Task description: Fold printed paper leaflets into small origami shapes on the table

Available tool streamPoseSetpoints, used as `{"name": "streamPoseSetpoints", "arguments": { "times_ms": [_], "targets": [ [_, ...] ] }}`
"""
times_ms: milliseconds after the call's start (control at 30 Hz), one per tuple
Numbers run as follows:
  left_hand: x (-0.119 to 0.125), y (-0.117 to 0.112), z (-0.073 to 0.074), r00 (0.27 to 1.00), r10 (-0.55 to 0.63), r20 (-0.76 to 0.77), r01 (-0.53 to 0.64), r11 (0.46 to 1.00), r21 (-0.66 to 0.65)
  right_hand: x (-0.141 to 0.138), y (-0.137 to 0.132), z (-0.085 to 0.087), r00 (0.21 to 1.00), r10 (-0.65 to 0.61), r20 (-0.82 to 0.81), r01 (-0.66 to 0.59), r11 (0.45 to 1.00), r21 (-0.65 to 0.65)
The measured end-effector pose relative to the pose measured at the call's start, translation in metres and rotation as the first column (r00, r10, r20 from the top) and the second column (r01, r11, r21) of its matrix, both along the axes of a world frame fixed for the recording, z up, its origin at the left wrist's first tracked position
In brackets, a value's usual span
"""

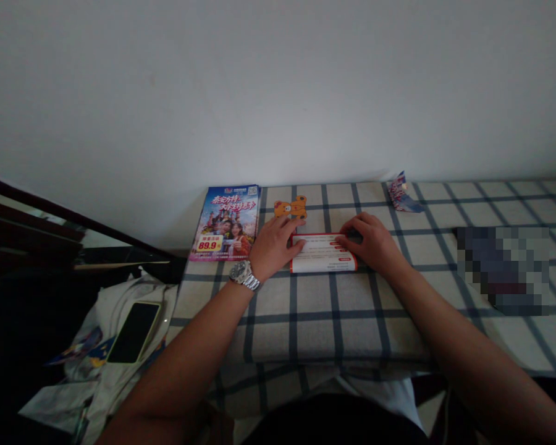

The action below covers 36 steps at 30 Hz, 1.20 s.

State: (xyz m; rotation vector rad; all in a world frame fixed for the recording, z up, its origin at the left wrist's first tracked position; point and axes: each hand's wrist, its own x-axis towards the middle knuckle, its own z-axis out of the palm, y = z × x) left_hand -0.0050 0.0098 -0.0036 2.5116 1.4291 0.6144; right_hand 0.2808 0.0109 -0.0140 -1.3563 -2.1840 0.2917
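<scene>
A folded paper leaflet [323, 261], white with red edges and printed lines, lies on the checked cloth in front of me. My left hand [275, 246] wears a metal watch [244, 274] at the wrist and grips the leaflet's left end, thumb on top. Its fingertips reach toward an orange bear-shaped cutout [285, 211] just behind. At the other end, my right hand [369, 242] has curled fingers and thumb pinching the leaflet's upper right edge. A pile of colourful flyers [227, 216] sits left of my left hand.
Behind my right hand, a crumpled flyer piece [402, 196] stands near the wall [278, 93]. A pixelated dark item [500, 269] lies at the right. Below the table's left edge, a phone [134, 332] rests on a white bag [106, 303].
</scene>
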Motion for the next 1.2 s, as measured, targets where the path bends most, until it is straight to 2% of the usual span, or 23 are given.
{"name": "streamPoseSetpoints", "arguments": {
  "times_ms": [1200],
  "targets": [
    [0.0011, -0.001, 0.0041, 1.0, -0.01, -0.004, 0.01, 1.0, -0.009, -0.0002, 0.0016, -0.0018, 1.0, 0.001, -0.002, -0.001, 1.0, 0.009]
  ]
}}
